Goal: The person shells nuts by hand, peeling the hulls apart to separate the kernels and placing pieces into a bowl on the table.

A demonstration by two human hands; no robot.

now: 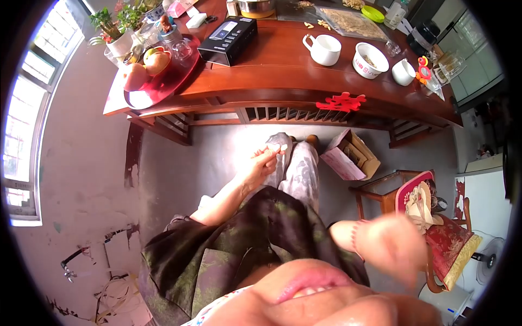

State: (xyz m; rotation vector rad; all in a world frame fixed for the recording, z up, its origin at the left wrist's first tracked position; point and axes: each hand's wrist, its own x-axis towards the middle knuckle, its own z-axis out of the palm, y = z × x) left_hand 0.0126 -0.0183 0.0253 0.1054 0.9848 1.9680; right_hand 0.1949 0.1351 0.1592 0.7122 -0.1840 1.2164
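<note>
My left hand is held out above my knees, thumb and fingers pinched together on a small pale piece. Its kind is too small to make out. My right hand is raised close to the camera at the lower right, a red beaded bracelet round its wrist. Motion smears its fingers, so whether they grip anything does not show. The long reddish wooden table stands in front of my legs.
On the table are a black box, white mug, white bowl, small white cup and red tray with fruit. A cardboard box stands on the floor. Chairs, one with a red cushion, are at right.
</note>
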